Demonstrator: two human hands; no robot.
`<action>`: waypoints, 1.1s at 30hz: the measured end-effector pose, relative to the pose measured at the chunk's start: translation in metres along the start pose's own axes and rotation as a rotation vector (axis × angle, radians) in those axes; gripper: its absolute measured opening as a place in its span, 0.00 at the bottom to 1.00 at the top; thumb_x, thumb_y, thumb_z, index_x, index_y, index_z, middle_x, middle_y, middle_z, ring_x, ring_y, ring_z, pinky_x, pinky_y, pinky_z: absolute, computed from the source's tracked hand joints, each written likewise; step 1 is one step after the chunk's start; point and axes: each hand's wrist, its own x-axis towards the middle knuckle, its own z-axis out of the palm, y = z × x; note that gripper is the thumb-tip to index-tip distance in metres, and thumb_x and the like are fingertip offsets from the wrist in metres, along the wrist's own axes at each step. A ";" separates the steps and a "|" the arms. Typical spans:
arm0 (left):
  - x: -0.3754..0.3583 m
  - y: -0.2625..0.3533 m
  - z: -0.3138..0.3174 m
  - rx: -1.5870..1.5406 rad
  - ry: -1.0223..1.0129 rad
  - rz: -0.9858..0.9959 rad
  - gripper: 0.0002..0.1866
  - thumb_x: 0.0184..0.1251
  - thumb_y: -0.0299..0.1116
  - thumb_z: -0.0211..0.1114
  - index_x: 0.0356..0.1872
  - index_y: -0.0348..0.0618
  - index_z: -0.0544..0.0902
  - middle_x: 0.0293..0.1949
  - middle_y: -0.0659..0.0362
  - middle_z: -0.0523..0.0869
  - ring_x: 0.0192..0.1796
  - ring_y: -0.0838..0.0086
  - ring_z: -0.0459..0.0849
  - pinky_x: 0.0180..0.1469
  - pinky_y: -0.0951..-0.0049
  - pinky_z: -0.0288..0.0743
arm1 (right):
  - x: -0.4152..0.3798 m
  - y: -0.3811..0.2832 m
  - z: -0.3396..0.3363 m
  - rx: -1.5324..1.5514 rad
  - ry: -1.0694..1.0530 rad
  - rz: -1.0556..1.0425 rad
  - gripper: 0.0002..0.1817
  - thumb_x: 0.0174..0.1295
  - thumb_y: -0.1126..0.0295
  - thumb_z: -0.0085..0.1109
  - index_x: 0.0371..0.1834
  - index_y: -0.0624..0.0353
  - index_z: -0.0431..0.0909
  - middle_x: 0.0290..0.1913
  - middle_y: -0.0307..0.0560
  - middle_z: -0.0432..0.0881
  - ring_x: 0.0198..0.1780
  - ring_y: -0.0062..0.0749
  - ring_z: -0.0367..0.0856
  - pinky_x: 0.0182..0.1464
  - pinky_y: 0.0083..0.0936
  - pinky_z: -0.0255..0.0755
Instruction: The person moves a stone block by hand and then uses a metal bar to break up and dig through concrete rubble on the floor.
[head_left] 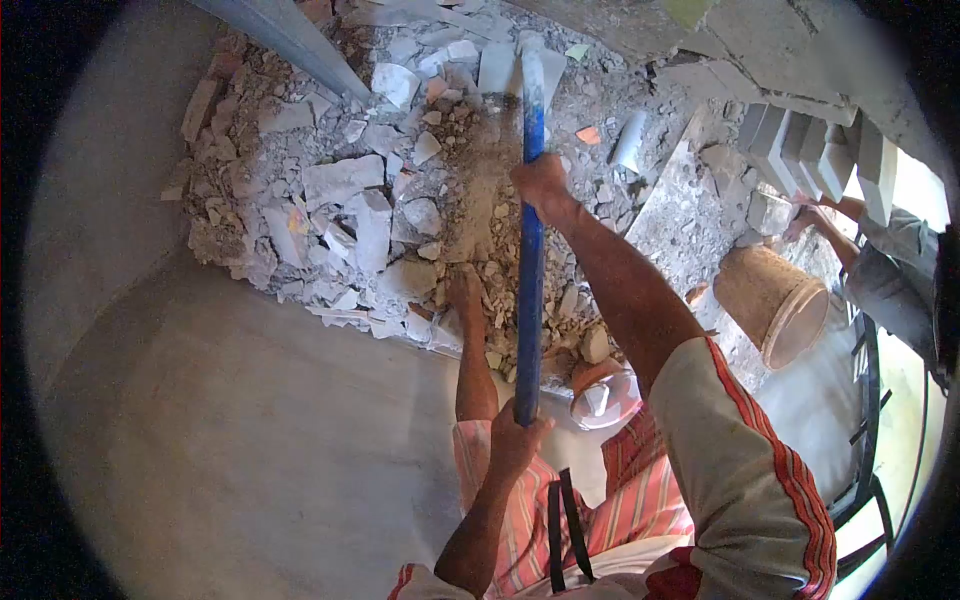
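Observation:
A long blue-handled hoe [532,290] runs upright through the middle of the view, its whitish, dusty head at the top over the rubble. My right hand [541,187] is closed around the upper part of the handle. Lower down, my left hand [516,440] grips the handle's bottom end near my striped shorts. Broken plaster, tile pieces and loose earth form a rubble heap [345,185] on both sides of the tool. My bare left foot [464,288] stands at the heap's near edge, partly among the debris.
A bucket with debris [605,395] stands beside my legs. A dirty bucket [770,305] lies tipped at right, near another person's hand [803,218]. Stacked pale blocks [820,155] are behind it. A grey post [300,45] slants in at upper left. Smooth floor [270,430] lies left.

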 end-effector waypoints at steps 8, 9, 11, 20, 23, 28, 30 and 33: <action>-0.060 -0.040 0.037 0.379 0.116 0.002 0.19 0.45 0.36 0.68 0.38 0.37 0.78 0.25 0.53 0.81 0.30 0.65 0.82 0.35 0.66 0.75 | -0.088 0.016 -0.038 0.434 0.055 0.517 0.07 0.51 0.71 0.60 0.18 0.58 0.77 0.18 0.38 0.75 0.21 0.31 0.78 0.17 0.31 0.66; -0.060 -0.055 0.035 0.382 0.122 -0.001 0.19 0.45 0.36 0.68 0.38 0.37 0.78 0.25 0.53 0.81 0.30 0.65 0.82 0.35 0.66 0.75 | -0.098 0.024 -0.034 0.449 0.039 0.473 0.07 0.50 0.72 0.59 0.19 0.59 0.75 0.18 0.39 0.74 0.20 0.31 0.77 0.17 0.32 0.66; -0.076 -0.082 0.029 0.323 0.030 -0.174 0.18 0.46 0.36 0.68 0.38 0.38 0.78 0.25 0.53 0.81 0.29 0.65 0.82 0.34 0.67 0.75 | -0.132 0.039 -0.017 0.482 -0.014 0.414 0.07 0.49 0.73 0.59 0.19 0.61 0.72 0.17 0.42 0.72 0.18 0.30 0.75 0.15 0.32 0.64; -0.085 -0.085 0.055 0.294 -0.119 -0.165 0.13 0.51 0.35 0.67 0.36 0.41 0.77 0.24 0.59 0.80 0.26 0.70 0.80 0.31 0.69 0.74 | -0.162 0.001 -0.060 0.678 0.114 0.348 0.07 0.45 0.73 0.54 0.18 0.61 0.67 0.16 0.40 0.68 0.17 0.28 0.66 0.18 0.32 0.61; -0.019 -0.106 0.042 0.314 -0.084 0.099 0.18 0.49 0.36 0.67 0.39 0.38 0.75 0.28 0.51 0.81 0.31 0.61 0.83 0.36 0.62 0.76 | -0.111 -0.009 -0.075 0.356 0.269 0.209 0.06 0.45 0.73 0.53 0.18 0.63 0.68 0.16 0.41 0.68 0.18 0.29 0.65 0.19 0.34 0.61; 0.096 -0.027 0.031 0.153 -0.057 0.102 0.11 0.44 0.35 0.65 0.25 0.39 0.76 0.17 0.58 0.75 0.21 0.72 0.75 0.26 0.66 0.70 | 0.011 -0.019 -0.062 0.032 0.433 0.170 0.06 0.46 0.73 0.54 0.22 0.66 0.72 0.21 0.48 0.75 0.24 0.37 0.77 0.27 0.33 0.70; 0.129 -0.023 0.020 0.168 -0.020 0.124 0.11 0.44 0.36 0.65 0.23 0.40 0.76 0.17 0.59 0.75 0.20 0.73 0.75 0.25 0.68 0.69 | 0.049 -0.029 -0.046 -0.026 0.462 0.167 0.06 0.46 0.73 0.55 0.22 0.66 0.73 0.23 0.49 0.77 0.27 0.38 0.79 0.29 0.33 0.71; 0.110 -0.036 0.012 0.125 0.055 0.152 0.11 0.45 0.35 0.66 0.20 0.40 0.74 0.16 0.61 0.74 0.19 0.75 0.73 0.23 0.71 0.67 | 0.054 -0.018 -0.010 -0.008 0.294 0.386 0.07 0.46 0.73 0.57 0.24 0.66 0.75 0.26 0.52 0.78 0.30 0.37 0.80 0.30 0.35 0.71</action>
